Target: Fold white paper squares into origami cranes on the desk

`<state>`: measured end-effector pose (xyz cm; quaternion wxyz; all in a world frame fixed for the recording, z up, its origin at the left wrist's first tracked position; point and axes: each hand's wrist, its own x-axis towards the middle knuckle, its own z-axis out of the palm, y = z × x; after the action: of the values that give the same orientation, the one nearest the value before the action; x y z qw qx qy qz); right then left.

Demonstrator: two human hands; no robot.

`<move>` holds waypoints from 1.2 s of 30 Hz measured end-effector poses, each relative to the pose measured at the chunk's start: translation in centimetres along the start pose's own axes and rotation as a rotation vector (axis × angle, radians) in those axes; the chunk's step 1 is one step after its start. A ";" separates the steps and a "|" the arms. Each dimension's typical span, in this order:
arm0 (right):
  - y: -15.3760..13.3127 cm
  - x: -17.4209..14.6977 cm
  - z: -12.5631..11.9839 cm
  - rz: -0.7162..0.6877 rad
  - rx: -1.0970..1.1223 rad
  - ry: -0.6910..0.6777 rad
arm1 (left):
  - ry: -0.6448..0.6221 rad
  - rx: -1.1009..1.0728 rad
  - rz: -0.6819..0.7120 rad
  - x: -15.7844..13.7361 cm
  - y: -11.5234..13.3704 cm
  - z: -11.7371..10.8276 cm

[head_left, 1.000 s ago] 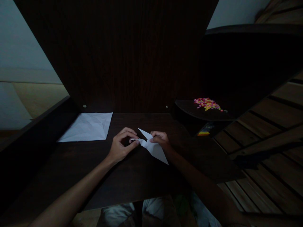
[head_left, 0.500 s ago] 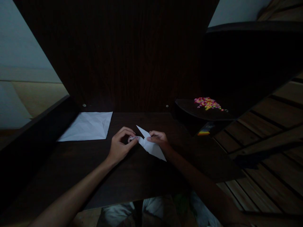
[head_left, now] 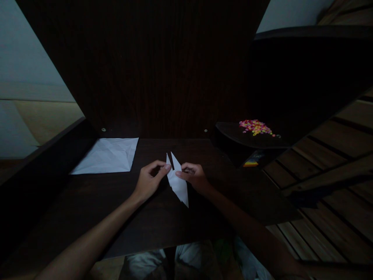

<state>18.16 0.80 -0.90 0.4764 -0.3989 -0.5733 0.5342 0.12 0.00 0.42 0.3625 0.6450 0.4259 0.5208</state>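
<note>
A piece of folded white paper (head_left: 178,186), shaped like an origami figure with pointed ends, is held between my two hands over the dark desk (head_left: 128,221). Two narrow tips point away from me, with a slit between them, and one point faces toward me. My left hand (head_left: 149,179) pinches the left tip between thumb and fingers. On the other side, my right hand (head_left: 194,177) grips the paper's right edge, thumb on top and fingers curled behind. The fingers behind the paper are partly hidden.
A creased white sheet of paper (head_left: 107,155) lies at the desk's back left. Many small colourful pieces (head_left: 255,127) are heaped on a curved shelf (head_left: 233,132) at the right. A dark panel (head_left: 163,70) rises behind, and a low side wall (head_left: 43,167) borders the left.
The folded paper has turned to point more away from me. Its left tip, bent out sideways before, now stands nearly alongside the right tip. Both hands still hold it.
</note>
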 end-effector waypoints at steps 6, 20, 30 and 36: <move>0.1 -0.5 0.4 -0.020 -0.069 -0.031 | 0.010 -0.040 -0.025 0.1 0.1 0.0; -0.4 0.1 0.2 -0.047 0.009 0.178 | -0.319 -0.281 -0.255 -0.2 -0.7 0.7; 0.4 0.4 -0.6 0.076 0.337 -0.037 | -0.541 -0.510 -0.358 -0.3 -0.9 0.1; 1.1 0.6 -0.7 0.051 0.408 -0.102 | -0.550 -0.500 -0.399 -0.4 -0.7 0.0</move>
<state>18.68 1.72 -1.91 0.5038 -0.2809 -0.4665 0.6706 -0.02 -0.14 -0.32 0.7016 0.5571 0.2903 0.3362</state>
